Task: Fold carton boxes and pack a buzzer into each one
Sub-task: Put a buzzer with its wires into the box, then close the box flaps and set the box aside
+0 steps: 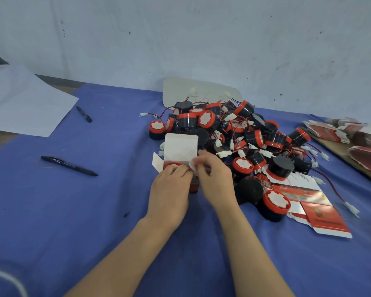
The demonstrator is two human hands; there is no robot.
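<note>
I judged one buzzer [172, 165] was seated in the carton box [181, 146] at the table's [94, 211] middle, left hand [169, 189] gripping the box, right hand [214, 179] pinching a flap, lid unclosed, while the buzzer heap [244, 133] and flat cartons [315, 202] toward the right edge awaited packing.

Even soft light; edges perhaps blurred.
</note>
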